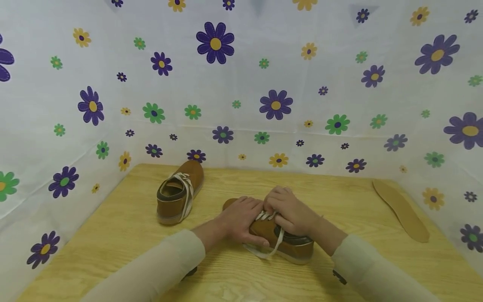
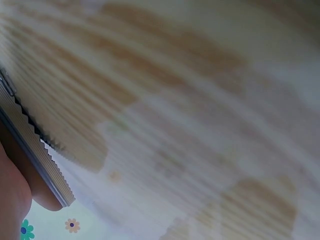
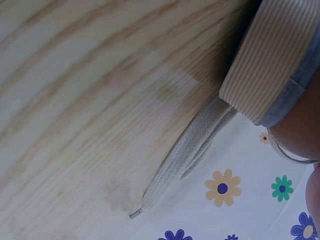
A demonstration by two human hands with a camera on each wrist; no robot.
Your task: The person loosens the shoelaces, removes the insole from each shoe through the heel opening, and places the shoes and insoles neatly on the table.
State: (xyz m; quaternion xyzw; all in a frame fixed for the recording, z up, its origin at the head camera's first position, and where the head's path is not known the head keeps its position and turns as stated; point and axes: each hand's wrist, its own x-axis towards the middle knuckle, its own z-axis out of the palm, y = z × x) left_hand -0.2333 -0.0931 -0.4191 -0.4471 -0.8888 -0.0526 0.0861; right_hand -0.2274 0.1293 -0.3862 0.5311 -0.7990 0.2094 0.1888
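A brown lace-up shoe (image 1: 296, 251) lies on the wooden table, toe pointing to the far left. Across its front part my left hand (image 1: 241, 220) holds it, fingers over the upper and thumb along the near side. My right hand (image 1: 292, 212) has its fingers bent at the lacing and pinches the white shoelace (image 1: 264, 216) there; its fingertips are partly hidden. A loose lace end (image 1: 280, 240) loops down the near side. In the right wrist view the ribbed sole (image 3: 270, 60) shows, with a flat lace (image 3: 177, 155) trailing to its tip.
A second brown shoe (image 1: 175, 209) with white laces stands at the back left, toe away from me. On the right side of the table (image 1: 113, 251) lies a tan insole (image 1: 401, 212). A white flower-print cloth (image 1: 241, 75) encloses the back and sides.
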